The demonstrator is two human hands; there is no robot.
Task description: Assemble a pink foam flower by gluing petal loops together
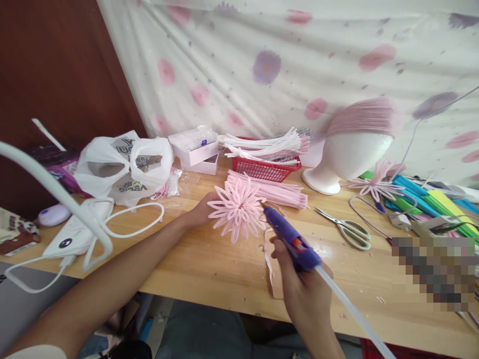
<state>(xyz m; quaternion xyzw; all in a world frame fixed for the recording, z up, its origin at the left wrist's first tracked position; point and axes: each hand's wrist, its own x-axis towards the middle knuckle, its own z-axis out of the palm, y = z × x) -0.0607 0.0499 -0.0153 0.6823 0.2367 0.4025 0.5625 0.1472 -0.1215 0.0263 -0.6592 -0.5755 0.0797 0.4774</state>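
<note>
A pink flower made of looped pipe cleaners [239, 208] faces me above the middle of the table. My left hand [205, 210] is behind its left side, closed on it, with the fingertips hidden by the petals. In my right hand [307, 294] is a blue hot glue gun [288, 238], its handle wrapped by my fingers. The gun's dark nozzle points up and left, close to the flower's right edge; whether it touches a petal I cannot tell. A long translucent glue stick [354, 310] sticks out of the gun's back end.
Behind the flower lie a bundle of pink pipe cleaners [279, 192] and a red basket [262, 169] of white ones. Scissors [348, 229] rest at right, near a foam head [350, 154]. A plastic bag [130, 167] and white cable [136, 235] occupy the left.
</note>
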